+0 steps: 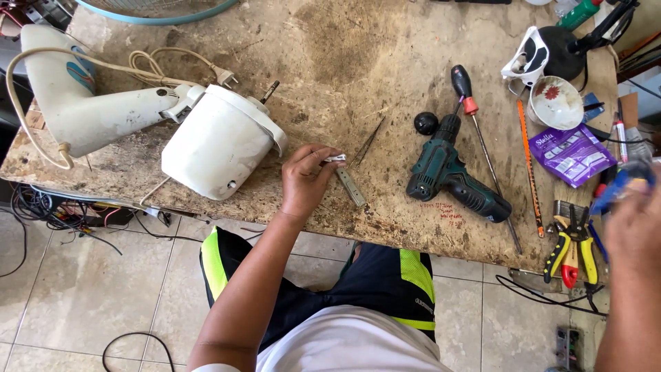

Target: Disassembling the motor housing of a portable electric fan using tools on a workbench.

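My left hand [306,180] rests near the front edge of a worn wooden workbench [358,62], its fingers pinching a small metal part [335,158] beside a flat metal strip [350,187]. A white fan motor housing [219,141] on its white stand [89,110] lies just left of that hand. My right hand [637,224] is at the right edge, blurred, closed on a blue-handled tool [622,184]. A green cordless drill [451,178] lies between the hands.
A long screwdriver [482,148] with black-and-red handle, an orange-handled file [528,162], yellow-handled pliers [571,248], a purple packet [570,153], a white cup [556,102] and a black knob [425,122] lie at the right. Power cord and plug [222,74] lie behind the fan. Cables trail on the tiled floor.
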